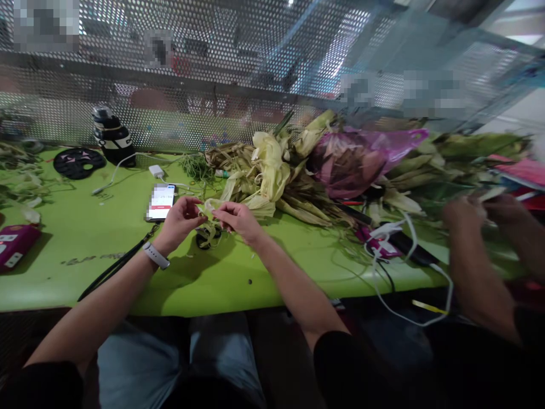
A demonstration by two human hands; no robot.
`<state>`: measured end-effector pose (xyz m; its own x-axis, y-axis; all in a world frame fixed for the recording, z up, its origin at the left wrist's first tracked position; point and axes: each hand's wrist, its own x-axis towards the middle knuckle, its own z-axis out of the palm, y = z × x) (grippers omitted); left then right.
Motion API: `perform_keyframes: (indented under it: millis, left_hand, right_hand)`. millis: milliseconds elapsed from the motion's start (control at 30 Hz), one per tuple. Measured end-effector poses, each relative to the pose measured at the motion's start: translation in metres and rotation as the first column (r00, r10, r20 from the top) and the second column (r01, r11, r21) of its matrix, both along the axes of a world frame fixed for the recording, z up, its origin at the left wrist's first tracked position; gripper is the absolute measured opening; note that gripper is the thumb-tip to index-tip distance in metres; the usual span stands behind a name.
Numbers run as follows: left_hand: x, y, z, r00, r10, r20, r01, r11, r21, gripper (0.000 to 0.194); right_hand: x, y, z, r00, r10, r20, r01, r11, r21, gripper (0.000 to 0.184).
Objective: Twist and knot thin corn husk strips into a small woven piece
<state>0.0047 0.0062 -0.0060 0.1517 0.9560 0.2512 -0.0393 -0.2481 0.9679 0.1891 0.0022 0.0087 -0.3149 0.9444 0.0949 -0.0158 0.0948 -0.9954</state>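
My left hand (181,218) and my right hand (238,218) meet above the green table (85,250), both pinching a pale yellow strip of corn husk (208,207) between them. More of the strip hangs down in loops (208,233) toward a small dark object on the table. A white watch band (155,255) sits on my left wrist. Just behind my hands lies a big heap of dry corn husks (272,170).
A phone (160,201) with a lit screen lies left of my hands, with a white charger (156,170) and cable. A black bottle (113,136) and black disc (79,162) stand far left. A pink plastic bag (357,156) tops the husks. Another person's hands (477,216) work at right. Perforated metal screen behind.
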Motion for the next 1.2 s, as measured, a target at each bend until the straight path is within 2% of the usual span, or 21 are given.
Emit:
perform_keyframes:
  millis: [133, 300, 533, 1033, 1200]
  left_hand:
    - [0.0, 0.001, -0.001, 1.0, -0.012, -0.018, 0.013, 1.0, 0.021, 0.042]
    - [-0.001, 0.0, 0.0, 0.994, -0.015, -0.11, 0.021, 0.999, 0.049, 0.042]
    - [0.002, -0.006, 0.006, 0.956, -0.043, -0.291, 0.084, 0.988, 0.131, 0.038]
    - [-0.001, -0.006, 0.007, 0.933, -0.052, -0.356, 0.122, 0.977, 0.177, 0.044]
    - [-0.001, -0.008, 0.009, 0.932, -0.064, -0.358, 0.134, 0.976, 0.174, 0.046]
  right_hand:
    - [0.0, -0.002, 0.0, 0.991, -0.025, 0.129, 0.011, 0.994, 0.104, 0.026]
    - [0.001, -0.002, 0.0, 0.979, -0.005, 0.202, -0.021, 0.992, 0.128, 0.022]
    - [0.004, -0.001, 0.001, 0.967, 0.072, 0.243, -0.094, 0.992, 0.081, 0.018]
    - [0.01, 0.004, 0.002, 0.956, 0.138, 0.257, -0.154, 0.987, 0.047, 0.019]
    - [0.01, 0.003, 0.004, 0.963, 0.086, 0.254, -0.098, 0.995, 0.034, 0.02]
